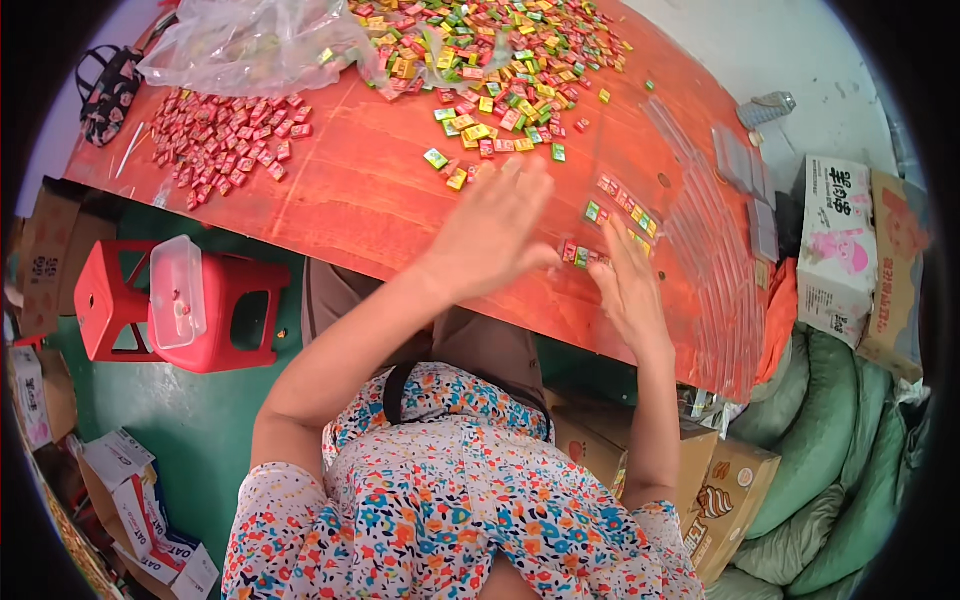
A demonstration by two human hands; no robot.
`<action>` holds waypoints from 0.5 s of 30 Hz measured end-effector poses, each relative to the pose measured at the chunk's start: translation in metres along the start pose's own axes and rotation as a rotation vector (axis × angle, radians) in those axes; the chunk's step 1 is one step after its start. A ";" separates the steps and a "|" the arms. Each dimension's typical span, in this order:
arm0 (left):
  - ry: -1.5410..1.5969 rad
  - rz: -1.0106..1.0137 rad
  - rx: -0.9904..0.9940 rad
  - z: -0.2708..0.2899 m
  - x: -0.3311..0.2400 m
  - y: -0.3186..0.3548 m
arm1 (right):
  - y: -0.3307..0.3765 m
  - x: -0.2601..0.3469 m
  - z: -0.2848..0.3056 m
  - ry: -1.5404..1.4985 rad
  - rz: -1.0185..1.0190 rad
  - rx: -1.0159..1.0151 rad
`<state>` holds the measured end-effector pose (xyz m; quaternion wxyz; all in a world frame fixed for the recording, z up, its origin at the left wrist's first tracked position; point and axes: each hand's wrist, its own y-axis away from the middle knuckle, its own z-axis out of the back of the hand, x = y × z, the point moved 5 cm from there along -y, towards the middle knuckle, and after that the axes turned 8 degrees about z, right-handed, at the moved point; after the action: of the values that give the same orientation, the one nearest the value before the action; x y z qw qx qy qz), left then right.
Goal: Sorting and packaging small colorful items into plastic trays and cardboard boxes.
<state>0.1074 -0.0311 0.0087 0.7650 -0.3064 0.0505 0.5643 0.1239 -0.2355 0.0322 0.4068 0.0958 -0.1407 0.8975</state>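
Note:
Above the near part of the orange-red table (330,200), my left hand (492,228) is held with its fingers stretched out and the thumb apart, gripping nothing I can see. To its right, my right hand (632,295) has straight fingers pointing away over a row of small coloured packs (628,204). Another short row of packs (577,255) lies between the two hands, partly hidden by the right fingers. Just past my left fingertips, a large heap of small red, yellow and green packs (520,105) spreads toward the far edge.
A heap of red packs (230,145) is at the far left, by a clear plastic bag (255,45). Long clear plastic strips (715,300) line the right side. Red stools (225,320), one bearing a clear tub (178,290), stand left. Cardboard boxes (835,245) are at right.

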 end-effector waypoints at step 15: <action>-0.084 0.229 -0.124 0.040 0.093 0.030 | -0.122 0.059 -0.060 -0.028 0.395 -0.280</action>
<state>0.1032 0.0732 -0.0107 0.6765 -0.3216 0.0181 0.6622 0.1751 -0.0974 0.0138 0.2308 0.0215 -0.2852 0.9300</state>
